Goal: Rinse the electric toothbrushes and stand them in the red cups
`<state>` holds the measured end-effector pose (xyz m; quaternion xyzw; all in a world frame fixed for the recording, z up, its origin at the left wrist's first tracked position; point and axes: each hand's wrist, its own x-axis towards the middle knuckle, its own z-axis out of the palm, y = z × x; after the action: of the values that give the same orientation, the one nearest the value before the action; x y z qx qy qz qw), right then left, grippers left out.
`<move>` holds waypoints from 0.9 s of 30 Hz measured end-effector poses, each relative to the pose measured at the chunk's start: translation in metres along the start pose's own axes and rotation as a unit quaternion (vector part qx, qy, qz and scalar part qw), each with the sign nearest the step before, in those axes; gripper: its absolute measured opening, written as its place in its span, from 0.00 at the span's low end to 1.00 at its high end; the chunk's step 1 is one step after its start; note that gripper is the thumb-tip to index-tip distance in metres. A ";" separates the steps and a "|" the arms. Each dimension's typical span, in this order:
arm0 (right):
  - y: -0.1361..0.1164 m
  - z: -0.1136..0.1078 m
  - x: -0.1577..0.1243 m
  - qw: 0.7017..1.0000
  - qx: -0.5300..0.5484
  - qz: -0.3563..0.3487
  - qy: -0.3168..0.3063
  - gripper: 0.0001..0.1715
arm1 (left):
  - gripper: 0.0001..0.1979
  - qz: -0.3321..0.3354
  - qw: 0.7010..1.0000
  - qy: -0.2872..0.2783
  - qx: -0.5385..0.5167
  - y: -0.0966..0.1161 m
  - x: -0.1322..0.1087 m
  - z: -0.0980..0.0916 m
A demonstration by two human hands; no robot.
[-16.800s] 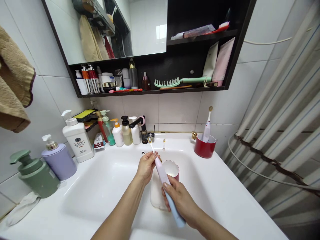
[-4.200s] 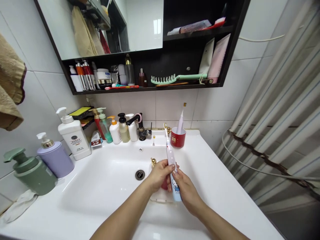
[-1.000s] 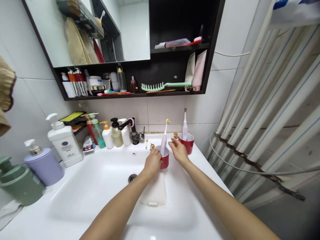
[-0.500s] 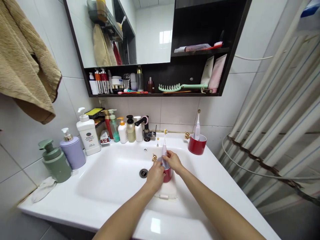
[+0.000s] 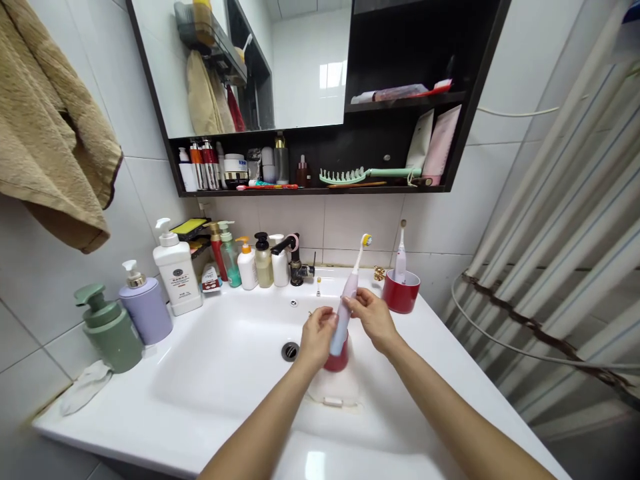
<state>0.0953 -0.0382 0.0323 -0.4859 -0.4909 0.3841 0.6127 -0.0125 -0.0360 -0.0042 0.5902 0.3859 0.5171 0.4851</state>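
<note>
A pale pink electric toothbrush [image 5: 345, 310] is tilted over the sink basin, its yellow-and-white brush head up and to the right. My right hand [image 5: 374, 319] pinches the handle from the right, thumb and fingers closed around it. From the left, the curled fingers of my left hand [image 5: 319, 335] also hold the handle. Just behind and below the handle's lower end stands a red cup [image 5: 337, 363] in the basin, partly hidden by the toothbrush and my left hand. On the right counter, a second electric toothbrush [image 5: 401, 263] stands in another red cup [image 5: 401, 297].
A black faucet [image 5: 296, 263] rises at the back of the sink [image 5: 220, 360], with a drain [image 5: 290, 351] below. Several pump bottles [image 5: 179, 277] line the left and back edges. Above hangs a dark shelf cabinet [image 5: 310, 190] with a green hairbrush [image 5: 350, 175]. A gathered curtain [image 5: 565, 267] hangs at right.
The electric toothbrush has come up out of the red cup in the basin and now leans to the right. Both hands rose with it, and my left hand moved off the cup onto the handle.
</note>
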 end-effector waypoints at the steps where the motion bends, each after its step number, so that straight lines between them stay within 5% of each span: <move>1: 0.000 0.000 -0.005 1.000 0.005 0.006 -0.010 0.13 | 0.11 -0.032 0.997 -0.037 -0.057 0.001 -0.001 0.004; 6: 0.009 -0.006 -0.015 0.997 0.047 0.042 -0.034 0.15 | 0.12 -0.162 0.936 -0.168 -0.262 -0.004 -0.016 0.012; 12: 0.005 -0.025 -0.007 0.983 0.141 0.113 -0.021 0.15 | 0.15 -0.262 0.891 -0.221 -0.296 -0.006 -0.026 0.013; 18: 0.008 -0.024 -0.008 0.983 0.152 0.108 0.000 0.12 | 0.15 -0.218 0.931 -0.206 -0.208 -0.006 -0.023 0.013; 24: 0.005 -0.022 -0.012 0.977 0.178 0.118 0.023 0.12 | 0.17 -0.239 0.917 -0.234 -0.217 -0.004 -0.023 0.013; 27: 0.004 -0.020 -0.013 0.974 0.184 0.128 0.039 0.11 | 0.16 -0.204 0.942 -0.202 -0.173 -0.004 -0.025 0.016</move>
<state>0.1117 -0.0540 0.0244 -0.4381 -0.3216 0.5237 0.6560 -0.0011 -0.0619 -0.0134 0.4981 0.2967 0.3353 0.7426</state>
